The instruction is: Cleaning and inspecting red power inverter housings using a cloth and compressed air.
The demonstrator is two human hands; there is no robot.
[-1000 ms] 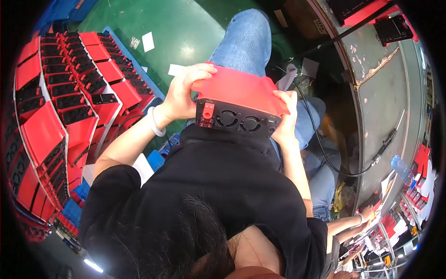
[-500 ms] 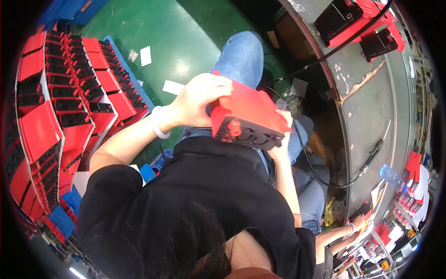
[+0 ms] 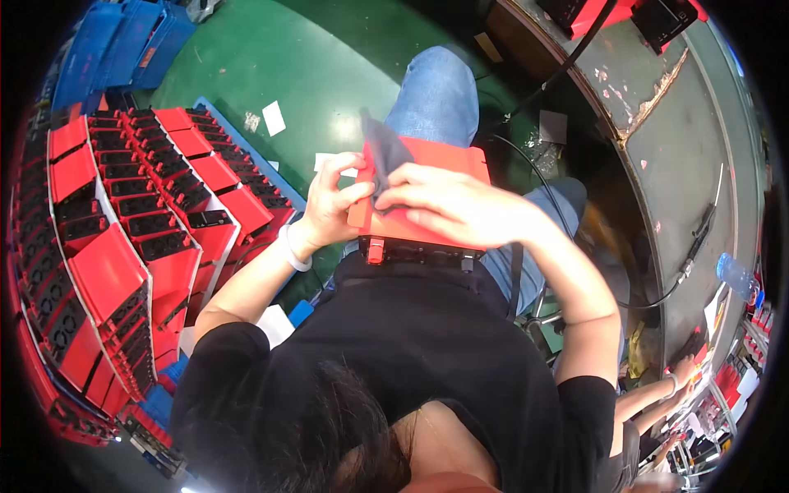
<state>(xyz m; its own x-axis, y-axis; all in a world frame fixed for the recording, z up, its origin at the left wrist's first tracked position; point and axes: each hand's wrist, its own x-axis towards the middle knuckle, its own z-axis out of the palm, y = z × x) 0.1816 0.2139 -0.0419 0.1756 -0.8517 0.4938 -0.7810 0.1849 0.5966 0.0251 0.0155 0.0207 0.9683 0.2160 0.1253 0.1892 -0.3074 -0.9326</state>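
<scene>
A red metal-cased device [image 3: 448, 154] rests across my lap, its broad red face up. Its black end panel carries a red knob [image 3: 376, 251] and faces my body. My left hand [image 3: 330, 207] grips the left edge of the casing, thumb on top with the fingers bent round it. My right hand [image 3: 456, 201] lies across the red face from the right, its fingers pinching and pressing a dark grey cloth [image 3: 385, 152]. The cloth bunches under those fingertips, close to the left edge, and one corner sticks up.
Stacked rows of similar red and black devices [image 3: 140, 197] stand at my left. Blue crates [image 3: 123, 49] are at the far left. On my right, a worn workbench [image 3: 657, 172] holds a cabled screwdriver-like tool [image 3: 699, 238] and a bottle [image 3: 737, 278]. A co-worker's hands [image 3: 682, 374] are at lower right.
The device has been lowered and turned, so its red face now points up. My right hand has left its right side and presses a dark cloth on top.
</scene>
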